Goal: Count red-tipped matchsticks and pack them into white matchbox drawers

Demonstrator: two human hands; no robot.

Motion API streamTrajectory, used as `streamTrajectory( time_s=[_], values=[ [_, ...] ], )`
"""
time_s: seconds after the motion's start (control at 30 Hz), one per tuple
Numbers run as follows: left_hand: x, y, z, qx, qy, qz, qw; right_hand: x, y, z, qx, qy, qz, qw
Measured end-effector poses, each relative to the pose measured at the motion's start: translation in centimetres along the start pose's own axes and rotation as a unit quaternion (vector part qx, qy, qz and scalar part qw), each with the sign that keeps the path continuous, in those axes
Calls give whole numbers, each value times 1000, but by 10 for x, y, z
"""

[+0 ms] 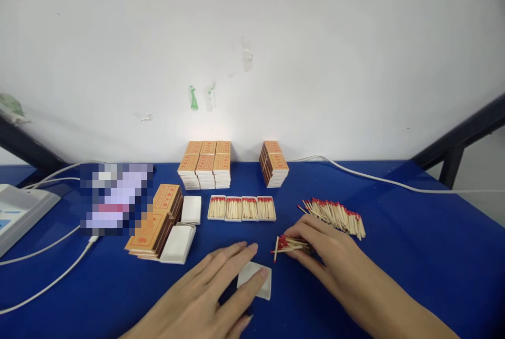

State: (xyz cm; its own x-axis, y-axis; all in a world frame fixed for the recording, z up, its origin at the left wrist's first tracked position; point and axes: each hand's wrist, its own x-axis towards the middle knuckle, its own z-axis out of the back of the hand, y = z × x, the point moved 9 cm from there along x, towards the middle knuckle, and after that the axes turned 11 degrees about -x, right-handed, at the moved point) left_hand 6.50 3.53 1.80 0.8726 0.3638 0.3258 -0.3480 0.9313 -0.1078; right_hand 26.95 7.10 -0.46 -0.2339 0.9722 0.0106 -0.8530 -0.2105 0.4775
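My left hand [215,289] rests on the blue table with its fingers around a small white empty matchbox tray [256,279], holding it by its near edge. My right hand [323,255] is pinched on a small bundle of red-tipped matches [288,245] lying just right of the tray. A loose pile of matches [335,215] lies behind my right hand. Several filled trays [241,208] stand in a row farther back.
Stacks of orange matchboxes [205,165] and a smaller stack [273,170] stand against the white wall. Matchbox sleeves [155,220] and white empty trays [179,241] lie at the left. White cables [47,283] and a grey device [19,212] are at far left.
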Motion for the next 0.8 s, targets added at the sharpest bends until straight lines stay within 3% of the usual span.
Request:
streamTrajectory(
  time_s=[0.13, 0.3, 0.43, 0.67, 0.8],
  values=[
    [0, 2, 0, -18, -4, -2, 1000, 1, -5, 9, -30, -26, -13, 999],
    [0, -1, 3, -42, -42, -9, 998, 3, -15, 10, -42, -18, -21, 999],
    [1, -2, 4, -67, -33, -8, 997, 6, -22, 17, -28, -12, -47, 998],
    [1, 2, 10, -103, -70, 6, 992, 6, -30, 37, 50, -8, -88, 995],
    [0, 5, 13, -138, -112, 10, 984, 2, -15, 38, 118, 16, -87, 989]
  ],
)
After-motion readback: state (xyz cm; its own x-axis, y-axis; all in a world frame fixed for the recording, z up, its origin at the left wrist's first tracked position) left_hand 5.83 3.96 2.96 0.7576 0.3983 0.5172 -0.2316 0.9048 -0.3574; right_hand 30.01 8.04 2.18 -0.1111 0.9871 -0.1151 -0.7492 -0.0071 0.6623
